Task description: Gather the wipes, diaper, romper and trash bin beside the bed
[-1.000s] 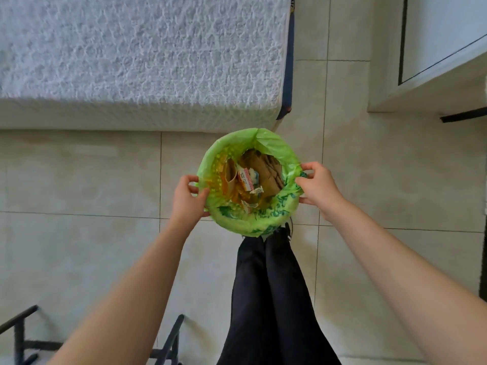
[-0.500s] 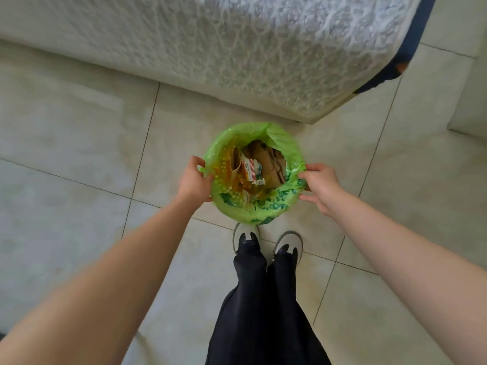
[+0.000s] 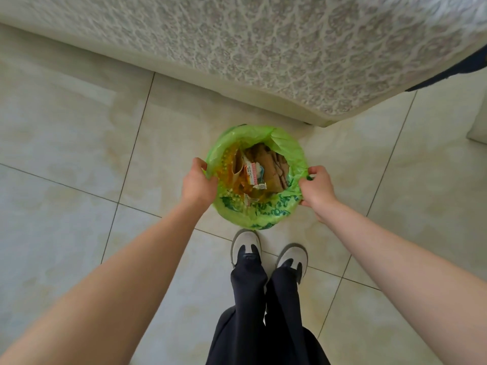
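The round trash bin (image 3: 266,214), lined with a green plastic bag, is between my hands, seen from straight above, close to the corner of the bed (image 3: 263,48). Brown paper and wrappers fill it. My left hand (image 3: 197,184) grips the left rim, thumb over the edge. My right hand (image 3: 317,189) grips the right rim. Whether the bin stands on the floor or hangs just above it, I cannot tell. No wipes, diaper or romper are in view.
The bed with its patterned white cover runs across the top, its corner at the upper right. Beige floor tiles (image 3: 79,154) spread left and right. My two feet in white shoes (image 3: 246,245) stand just behind the bin.
The bin in both hands has come down closer to the floor beside the bed corner. My view has tilted down, so my shoes show and the white cabinet has left the frame.
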### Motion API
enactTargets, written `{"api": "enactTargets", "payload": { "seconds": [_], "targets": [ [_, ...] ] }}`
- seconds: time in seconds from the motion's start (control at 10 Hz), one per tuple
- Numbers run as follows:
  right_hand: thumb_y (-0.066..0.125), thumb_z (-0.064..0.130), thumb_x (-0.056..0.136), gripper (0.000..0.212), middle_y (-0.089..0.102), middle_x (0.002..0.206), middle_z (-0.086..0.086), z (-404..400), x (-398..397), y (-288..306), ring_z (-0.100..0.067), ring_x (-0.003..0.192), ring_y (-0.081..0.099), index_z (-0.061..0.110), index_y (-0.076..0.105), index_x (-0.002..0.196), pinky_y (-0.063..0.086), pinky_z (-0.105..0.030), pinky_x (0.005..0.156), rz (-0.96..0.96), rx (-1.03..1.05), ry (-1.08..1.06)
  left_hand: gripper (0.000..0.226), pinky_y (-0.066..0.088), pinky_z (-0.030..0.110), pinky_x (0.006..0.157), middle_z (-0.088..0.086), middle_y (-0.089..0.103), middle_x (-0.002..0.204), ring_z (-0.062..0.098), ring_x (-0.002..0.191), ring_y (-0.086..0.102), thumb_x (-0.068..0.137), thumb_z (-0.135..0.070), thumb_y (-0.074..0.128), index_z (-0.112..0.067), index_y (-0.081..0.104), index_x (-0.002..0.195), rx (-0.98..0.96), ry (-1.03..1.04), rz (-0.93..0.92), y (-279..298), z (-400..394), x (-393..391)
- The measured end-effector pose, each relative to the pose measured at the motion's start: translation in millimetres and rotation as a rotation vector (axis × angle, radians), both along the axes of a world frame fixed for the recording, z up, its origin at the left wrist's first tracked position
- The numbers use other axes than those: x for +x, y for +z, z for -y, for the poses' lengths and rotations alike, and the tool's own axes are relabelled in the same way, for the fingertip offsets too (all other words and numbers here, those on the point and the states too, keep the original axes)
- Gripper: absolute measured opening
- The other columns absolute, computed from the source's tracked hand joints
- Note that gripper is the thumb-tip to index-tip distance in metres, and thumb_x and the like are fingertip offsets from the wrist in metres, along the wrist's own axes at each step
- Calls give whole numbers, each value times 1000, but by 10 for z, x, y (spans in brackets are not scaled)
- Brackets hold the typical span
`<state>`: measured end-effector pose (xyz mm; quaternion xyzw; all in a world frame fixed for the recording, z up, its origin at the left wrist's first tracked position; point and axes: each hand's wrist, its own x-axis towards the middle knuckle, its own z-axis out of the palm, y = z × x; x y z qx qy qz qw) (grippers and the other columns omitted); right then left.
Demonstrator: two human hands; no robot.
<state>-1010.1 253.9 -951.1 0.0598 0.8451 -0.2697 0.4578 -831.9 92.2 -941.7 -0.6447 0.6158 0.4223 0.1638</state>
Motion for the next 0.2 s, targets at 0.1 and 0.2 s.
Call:
{"api": "enactTargets", "payload": {
  "seconds": [0.1, 0.2],
  "targets": [
    [50, 14, 91, 28, 57, 111, -13, -16, -59, 69, -28, 87, 63, 18, 44, 118, 59, -48, 80, 15, 34, 43, 25, 60, 49, 68, 17, 63, 102, 35, 77, 68, 92, -18, 53, -16, 44, 116, 53, 48, 6, 55, 15, 13],
    [53, 17, 91, 56, 55, 117, -16, -41, -136, 238, -28, 87, 58, 12, 31, 142, 52, -34, 70, 4, 84, 228, 30, 60, 48, 68, 18, 63, 107, 33, 78, 69, 94, -24, 52, -14, 43, 121, 96, 87, 35, 196, 35, 17]
  ]
}}
